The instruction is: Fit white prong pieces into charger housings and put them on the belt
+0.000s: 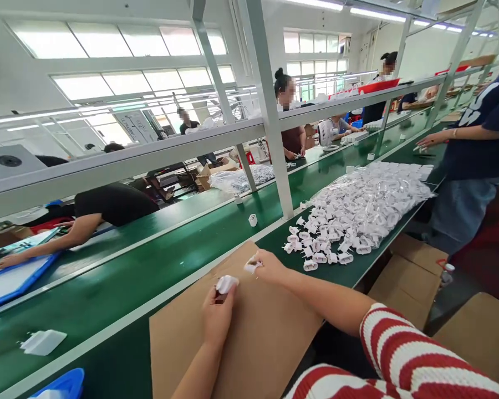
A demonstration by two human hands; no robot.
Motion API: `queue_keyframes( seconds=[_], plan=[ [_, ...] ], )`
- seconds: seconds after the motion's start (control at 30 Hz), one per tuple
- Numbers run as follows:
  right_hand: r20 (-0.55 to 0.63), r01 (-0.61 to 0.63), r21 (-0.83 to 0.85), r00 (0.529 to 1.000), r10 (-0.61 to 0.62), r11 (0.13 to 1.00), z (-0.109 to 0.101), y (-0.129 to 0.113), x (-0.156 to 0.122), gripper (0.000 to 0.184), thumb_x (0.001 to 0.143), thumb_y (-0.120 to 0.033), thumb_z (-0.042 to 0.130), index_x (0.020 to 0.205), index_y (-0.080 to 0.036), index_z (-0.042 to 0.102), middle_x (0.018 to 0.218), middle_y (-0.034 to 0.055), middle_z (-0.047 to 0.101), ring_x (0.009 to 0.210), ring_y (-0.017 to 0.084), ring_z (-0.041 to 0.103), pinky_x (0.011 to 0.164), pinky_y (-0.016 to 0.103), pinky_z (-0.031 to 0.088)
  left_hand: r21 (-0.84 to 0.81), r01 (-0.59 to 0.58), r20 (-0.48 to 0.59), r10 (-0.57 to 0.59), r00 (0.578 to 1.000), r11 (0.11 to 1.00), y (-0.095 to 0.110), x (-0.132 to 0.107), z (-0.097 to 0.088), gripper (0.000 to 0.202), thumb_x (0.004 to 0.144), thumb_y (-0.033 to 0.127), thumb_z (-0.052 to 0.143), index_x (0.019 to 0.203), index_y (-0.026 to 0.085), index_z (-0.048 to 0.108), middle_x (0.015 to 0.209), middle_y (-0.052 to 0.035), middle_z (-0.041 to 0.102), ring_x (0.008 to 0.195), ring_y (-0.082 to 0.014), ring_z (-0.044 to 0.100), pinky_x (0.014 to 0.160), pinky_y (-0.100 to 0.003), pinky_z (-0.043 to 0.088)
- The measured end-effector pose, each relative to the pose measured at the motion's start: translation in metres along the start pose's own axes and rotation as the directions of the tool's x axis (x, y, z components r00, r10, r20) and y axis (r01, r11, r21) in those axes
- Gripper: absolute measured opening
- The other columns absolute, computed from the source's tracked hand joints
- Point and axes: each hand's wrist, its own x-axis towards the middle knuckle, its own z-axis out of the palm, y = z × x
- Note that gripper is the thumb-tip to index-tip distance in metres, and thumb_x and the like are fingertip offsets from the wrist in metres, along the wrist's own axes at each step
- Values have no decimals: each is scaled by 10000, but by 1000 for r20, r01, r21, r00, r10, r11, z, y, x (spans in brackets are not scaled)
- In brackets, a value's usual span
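My left hand (pixel 217 313) is closed around a small white plastic part (pixel 225 284) above a brown cardboard sheet (pixel 249 343). My right hand (pixel 267 266), on a red-and-white striped sleeve, pinches another small white plastic piece (pixel 251 267) at the cardboard's far edge. Just right of it lies a heap of several white plug parts (pixel 357 213), some loose, most under clear plastic wrap.
A green conveyor belt (pixel 149 260) runs past with a white part (pixel 253 220) and a white adapter (pixel 44 342) on it. A grey rack post (pixel 270 111) stands ahead. Other people work across the belt and at the right. Cardboard boxes (pixel 407 277) sit by the table's edge.
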Motion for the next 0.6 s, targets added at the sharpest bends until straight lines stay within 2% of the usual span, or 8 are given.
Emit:
queue_keyframes(
  seconds=[0.1, 0.2, 0.3, 0.37, 0.43, 0.5, 0.6],
  plan=[
    [153, -31, 69, 988, 21, 997, 19, 6, -9, 224, 830, -139, 715, 1021, -198, 814, 933, 29, 709, 807, 158, 641, 710, 238, 497, -133, 109, -57, -118, 991, 985, 0, 14, -7, 619, 672, 623, 828, 1104, 187, 750, 1000, -87, 767, 877, -265, 720, 779, -357, 577],
    [272, -43, 114, 962, 11, 993, 29, 13, -20, 404, 734, -60, 731, 1104, -202, 806, 1013, 33, 686, 797, 138, 640, 748, 234, 538, -120, 136, -63, -144, 988, 984, 6, 42, -13, 534, 678, 561, 810, 1039, 172, 745, 962, -98, 765, 842, -263, 724, 750, -363, 580],
    [253, -10, 136, 967, -25, 991, 36, 16, -28, 569, 695, -5, 720, 1227, -202, 752, 1194, 66, 597, 858, 130, 611, 863, 272, 558, -8, 135, -102, -135, 985, 991, 20, 83, -17, 434, 685, 494, 811, 976, 181, 736, 916, -79, 754, 834, -271, 711, 763, -376, 570],
    [237, 43, 153, 968, -79, 987, 38, 16, -30, 553, 717, -19, 732, 1239, -200, 735, 1223, 68, 543, 838, 120, 583, 867, 287, 561, 89, 138, -149, -124, 981, 986, 29, 113, -19, 371, 680, 446, 820, 930, 188, 725, 914, -74, 746, 907, -300, 708, 838, -402, 561],
    [254, 100, 169, 957, -141, 981, 36, 17, -31, 460, 751, -24, 731, 1177, -198, 755, 1164, 47, 533, 813, 111, 568, 836, 272, 551, 187, 160, -212, -119, 970, 969, 34, 143, -20, 307, 676, 394, 812, 872, 188, 694, 901, -87, 733, 979, -342, 695, 903, -440, 546],
    [275, 168, 158, 939, -207, 973, 32, 18, -30, 403, 772, -8, 714, 1112, -213, 781, 1052, 20, 553, 824, 124, 575, 804, 253, 527, 257, 180, -259, -111, 959, 949, 34, 168, -21, 292, 703, 372, 788, 907, 189, 687, 960, -101, 740, 1069, -356, 679, 951, -443, 533],
    [276, 263, 56, 923, -268, 963, 25, 18, -29, 422, 762, 26, 686, 1078, -231, 797, 928, 8, 600, 899, 179, 605, 817, 281, 504, 322, 250, -307, -149, 940, 913, 25, 191, -21, 317, 711, 332, 776, 979, 183, 694, 1024, -129, 747, 1102, -363, 671, 979, -463, 523]
  ],
)
